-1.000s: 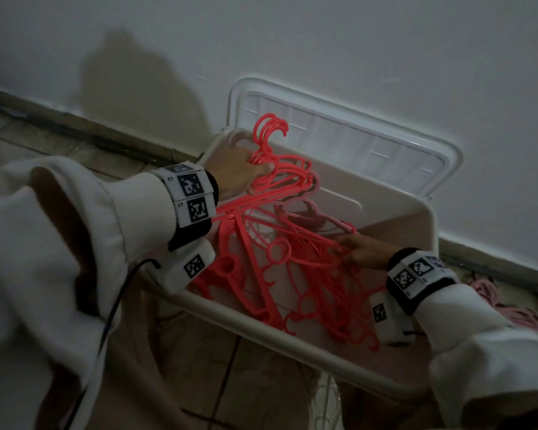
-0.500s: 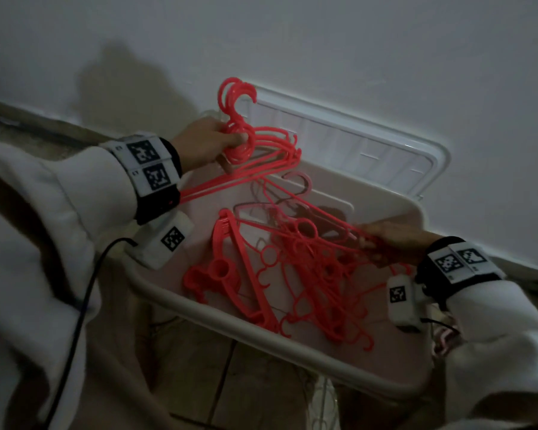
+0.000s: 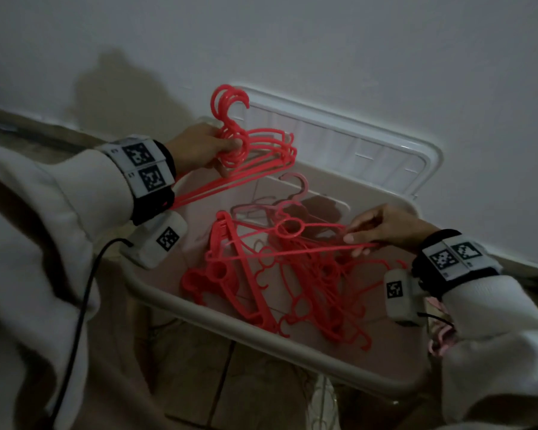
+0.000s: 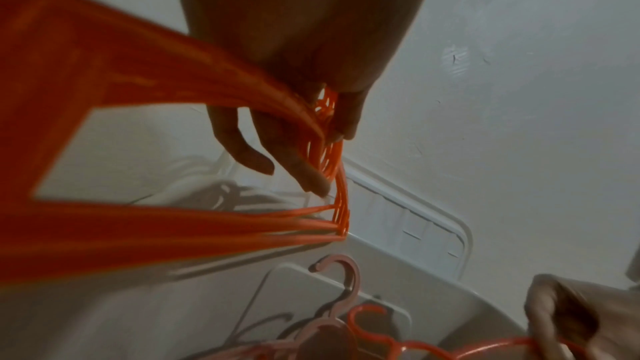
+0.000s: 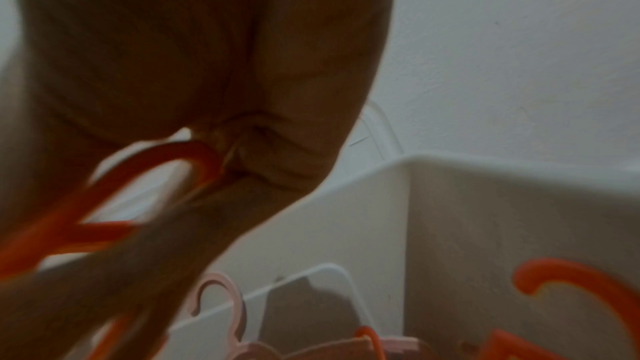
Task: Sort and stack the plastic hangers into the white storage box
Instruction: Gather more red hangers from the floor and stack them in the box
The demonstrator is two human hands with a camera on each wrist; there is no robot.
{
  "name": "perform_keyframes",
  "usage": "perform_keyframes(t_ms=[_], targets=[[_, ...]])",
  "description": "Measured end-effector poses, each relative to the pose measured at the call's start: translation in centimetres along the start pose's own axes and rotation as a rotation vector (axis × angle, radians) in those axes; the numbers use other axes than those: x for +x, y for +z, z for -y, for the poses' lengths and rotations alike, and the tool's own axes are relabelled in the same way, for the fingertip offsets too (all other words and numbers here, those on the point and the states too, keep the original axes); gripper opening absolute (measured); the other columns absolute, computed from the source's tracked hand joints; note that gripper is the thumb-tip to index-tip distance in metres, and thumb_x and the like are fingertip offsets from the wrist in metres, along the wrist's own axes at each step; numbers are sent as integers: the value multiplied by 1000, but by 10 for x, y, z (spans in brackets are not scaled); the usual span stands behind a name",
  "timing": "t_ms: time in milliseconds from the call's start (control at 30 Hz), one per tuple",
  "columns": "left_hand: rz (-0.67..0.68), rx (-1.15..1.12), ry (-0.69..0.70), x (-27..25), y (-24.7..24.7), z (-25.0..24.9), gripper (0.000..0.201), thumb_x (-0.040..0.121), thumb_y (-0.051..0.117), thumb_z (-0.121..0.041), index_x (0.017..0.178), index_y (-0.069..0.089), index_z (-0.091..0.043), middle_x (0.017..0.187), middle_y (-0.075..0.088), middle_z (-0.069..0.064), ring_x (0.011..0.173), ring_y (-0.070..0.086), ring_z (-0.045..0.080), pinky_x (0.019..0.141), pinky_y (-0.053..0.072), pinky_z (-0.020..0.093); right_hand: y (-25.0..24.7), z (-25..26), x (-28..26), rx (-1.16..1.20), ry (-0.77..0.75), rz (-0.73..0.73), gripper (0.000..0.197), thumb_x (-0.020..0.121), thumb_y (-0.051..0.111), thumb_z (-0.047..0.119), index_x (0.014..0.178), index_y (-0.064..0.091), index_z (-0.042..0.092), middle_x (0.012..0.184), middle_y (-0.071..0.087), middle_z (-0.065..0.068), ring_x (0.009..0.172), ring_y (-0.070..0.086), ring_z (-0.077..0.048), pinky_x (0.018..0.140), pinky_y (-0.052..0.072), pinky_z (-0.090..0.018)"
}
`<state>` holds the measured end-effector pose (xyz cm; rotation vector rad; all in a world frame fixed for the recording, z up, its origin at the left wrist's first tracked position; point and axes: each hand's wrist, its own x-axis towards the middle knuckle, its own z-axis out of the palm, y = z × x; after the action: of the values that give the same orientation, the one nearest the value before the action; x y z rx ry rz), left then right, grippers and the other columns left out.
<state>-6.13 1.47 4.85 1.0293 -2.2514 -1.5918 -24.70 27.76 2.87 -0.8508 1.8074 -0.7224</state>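
A person's left hand (image 3: 199,147) is gripping a bundle of red hangers (image 3: 255,150) above the white storage box (image 3: 261,327) while the right hand (image 3: 385,228) is pinching one loose hanger (image 3: 292,249), its bar pointing leftward toward the bundle.

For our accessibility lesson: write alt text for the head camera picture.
A left hand holds a bunch of red hangers above a white box of loose red hangers, while the right hand pinches one hanger there.

Pretty dim room. Plain white wall (image 3: 323,41) fills the upper frame, dark baseboard (image 3: 28,122) running along its foot, and brownish tiled floor (image 3: 230,383) at the bottom.
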Motion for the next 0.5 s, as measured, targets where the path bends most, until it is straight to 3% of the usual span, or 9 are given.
perform_keyframes(t_ms=[67, 100, 167, 200, 267, 367, 500], targets=[[20, 3, -10, 1, 1, 2, 16, 93, 54, -20, 78, 58, -15, 46, 60, -6, 36, 55, 2, 53, 39, 19, 0, -1, 2, 20, -28, 2, 8, 70, 72, 6, 68, 72, 13, 55, 68, -6, 44, 60, -9, 50, 51, -16], [24, 16, -12, 0, 2, 3, 17, 93, 53, -20, 77, 58, -15, 46, 60, -6, 35, 55, 2, 53, 39, 19, 2, -2, 2, 19, -32, 15, 4, 65, 76, 13, 65, 73, 16, 56, 69, -6, 45, 60, -10, 50, 50, -18], [42, 39, -2, -2, 4, 4, 19, 94, 52, -19, 76, 57, -15, 44, 59, -5, 34, 55, 2, 50, 38, 17, 4, -4, 6, 36, -43, 34, 18, 55, 79, 27, 70, 73, 20, 61, 70, -7, 48, 61, -13, 50, 48, -20], [58, 53, 4, -4, 6, 5, 18, 95, 51, -19, 78, 56, -14, 48, 59, -4, 34, 54, 2, 46, 37, 14, 6, -6, 9, 56, -48, 34, 21, 57, 78, 28, 74, 71, 18, 64, 71, -7, 48, 62, -15, 49, 48, -21], [94, 75, 5, -6, 9, 9, 14, 95, 50, -18, 85, 57, -11, 61, 58, 3, 35, 55, 2, 44, 35, 13, 10, -4, 12, 111, -90, 25, 17, 75, 69, 12, 89, 60, 13, 72, 73, -4, 46, 63, -16, 46, 50, -22], [142, 62, -18, -7, 12, 15, 15, 94, 51, -21, 84, 55, -12, 65, 56, 7, 36, 55, 3, 49, 35, 21, 12, 3, 13, 120, -136, 60, 22, 89, 48, -6, 110, 53, 0, 74, 73, 3, 48, 63, -8, 47, 52, -20], [162, 33, -50, -9, 18, 17, 15, 95, 48, -19, 83, 56, -16, 53, 59, -7, 36, 52, 0, 42, 36, 10, 2, 5, 7, 152, -173, 20, 20, 90, 44, -7, 100, 59, 2, 75, 73, 2, 47, 61, -8, 45, 50, -18]])
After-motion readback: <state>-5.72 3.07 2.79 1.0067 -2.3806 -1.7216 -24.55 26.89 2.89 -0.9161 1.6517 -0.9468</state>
